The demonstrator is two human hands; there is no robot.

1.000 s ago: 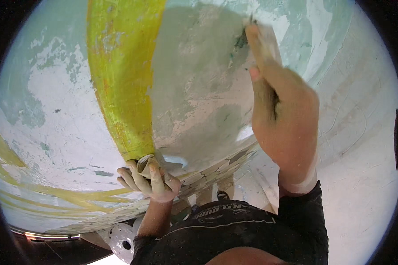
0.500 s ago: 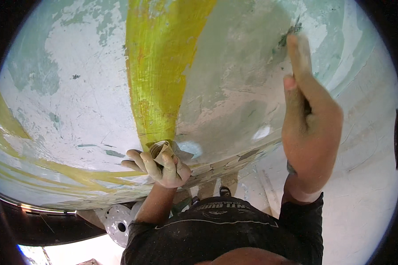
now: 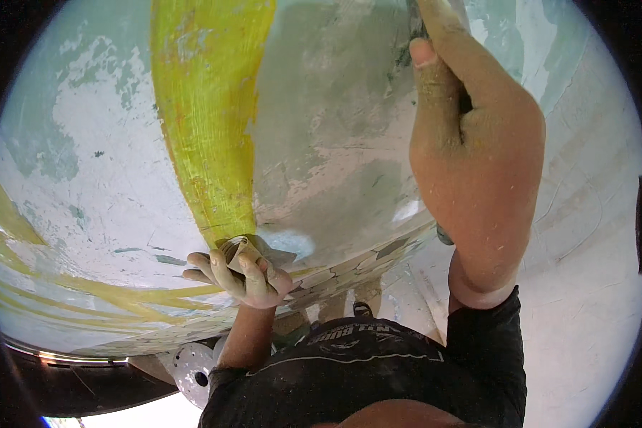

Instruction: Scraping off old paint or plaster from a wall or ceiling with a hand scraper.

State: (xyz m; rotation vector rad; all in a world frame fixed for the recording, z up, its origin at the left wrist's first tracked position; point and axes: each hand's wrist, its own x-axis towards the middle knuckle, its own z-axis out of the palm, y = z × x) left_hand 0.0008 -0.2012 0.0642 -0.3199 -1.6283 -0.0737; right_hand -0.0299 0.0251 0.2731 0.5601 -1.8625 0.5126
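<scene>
My left hand, coated in pale dust, curls its fingers around a rolled sheet at the lower end of a yellow painted stripe. Some of its fingers stick out to the left. High on the right, my right hand is raised against the wall, thumb pressed toward the index finger. A thin grey-dark edge shows beside the thumb tip; what it is I cannot make out. The other fingertips run past the top of the view. Dust covers the thumb and the back of this hand.
The curved wall carries white and pale green patches, with thinner yellow bands low on the left. Irregular stone-like tiling runs along its foot. A white rounded object with holes stands at the lower left, by a dark curved shape.
My right hand has come nearer and larger in view, its fingertips shifting up and left. My left hand keeps its hold on the rolled sheet. The wall has shifted left in the picture.
</scene>
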